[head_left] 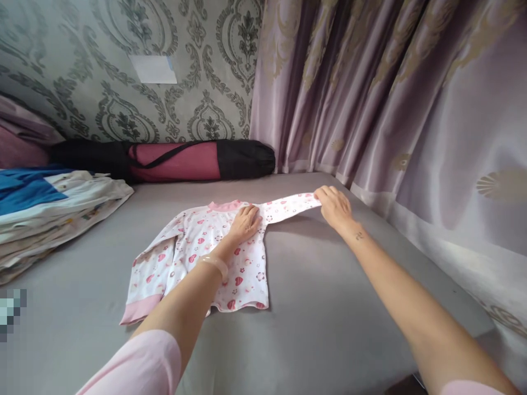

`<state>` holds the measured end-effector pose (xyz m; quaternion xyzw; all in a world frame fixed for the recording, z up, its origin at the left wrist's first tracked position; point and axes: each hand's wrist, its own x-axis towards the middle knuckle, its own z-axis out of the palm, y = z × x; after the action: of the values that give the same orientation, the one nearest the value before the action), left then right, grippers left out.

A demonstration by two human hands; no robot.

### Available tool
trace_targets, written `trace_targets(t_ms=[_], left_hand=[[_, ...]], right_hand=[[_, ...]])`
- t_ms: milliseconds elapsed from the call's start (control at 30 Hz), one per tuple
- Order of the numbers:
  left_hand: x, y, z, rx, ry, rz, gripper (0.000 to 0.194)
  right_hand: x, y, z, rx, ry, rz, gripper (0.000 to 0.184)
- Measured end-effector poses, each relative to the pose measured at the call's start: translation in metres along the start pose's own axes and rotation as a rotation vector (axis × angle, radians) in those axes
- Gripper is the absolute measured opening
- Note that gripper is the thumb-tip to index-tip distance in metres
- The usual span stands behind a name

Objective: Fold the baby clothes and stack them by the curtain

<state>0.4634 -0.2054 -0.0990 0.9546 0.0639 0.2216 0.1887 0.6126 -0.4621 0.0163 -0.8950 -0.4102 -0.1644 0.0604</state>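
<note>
A small white long-sleeved shirt (247, 269) with pink hearts, flowers and a pink collar lies spread on the grey sheet. My left hand (246, 222) rests on its upper right part, near the shoulder, with fingers laid on the cloth. At the end of the right sleeve, my right hand (334, 206) is closed around the cuff and stretches it out sideways, slightly raised above the sheet. The left sleeve slants down toward me and ends in a pink cuff (142, 308). My left forearm hides part of the shirt's front.
The grey bed sheet (329, 318) spreads under everything. Folded clothes (69, 203) are piled at the left. A black and maroon long bag (177, 161) lies along the patterned wall. Purple curtains (370, 99) hang at the right side.
</note>
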Motion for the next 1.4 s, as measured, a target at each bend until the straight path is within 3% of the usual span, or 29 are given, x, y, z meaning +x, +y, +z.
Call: trace_targets(t_ms=[67, 133, 300, 467, 633, 933, 1033, 1200, 1400], left_hand=[[-0.001, 0.001, 0.0, 0.018, -0.018, -0.01, 0.042], [-0.001, 0.001, 0.001, 0.053, -0.046, -0.011, 0.045], [-0.003, 0.004, 0.001, 0.124, -0.095, -0.011, 0.048], [-0.004, 0.006, -0.001, 0.117, -0.1, -0.002, 0.044], [-0.005, 0.005, -0.001, 0.115, -0.083, 0.02, 0.04], [-0.004, 0.009, -0.003, 0.112, -0.114, -0.012, 0.042], [-0.004, 0.009, -0.003, 0.113, -0.115, -0.017, 0.042], [-0.004, 0.008, 0.0, 0.12, -0.088, -0.022, 0.041], [-0.005, 0.008, 0.001, 0.146, -0.105, -0.014, 0.047]], right_hand=[[-0.006, 0.009, 0.007, -0.134, 0.021, -0.082, 0.03], [-0.02, 0.02, 0.021, -0.181, -0.09, -0.114, 0.033], [-0.043, 0.043, 0.043, -0.13, -0.276, -0.053, 0.043], [-0.016, 0.048, 0.036, 0.007, -0.337, 0.255, 0.028], [0.003, 0.047, 0.047, 0.11, -0.282, 0.576, 0.032], [-0.002, 0.055, 0.061, 0.306, -0.415, 0.722, 0.016], [-0.003, 0.058, 0.059, 0.466, -0.348, 0.7, 0.018], [-0.003, 0.064, 0.062, 0.658, -0.114, 0.698, 0.019], [-0.003, 0.064, 0.078, 0.592, -0.022, 0.665, 0.01]])
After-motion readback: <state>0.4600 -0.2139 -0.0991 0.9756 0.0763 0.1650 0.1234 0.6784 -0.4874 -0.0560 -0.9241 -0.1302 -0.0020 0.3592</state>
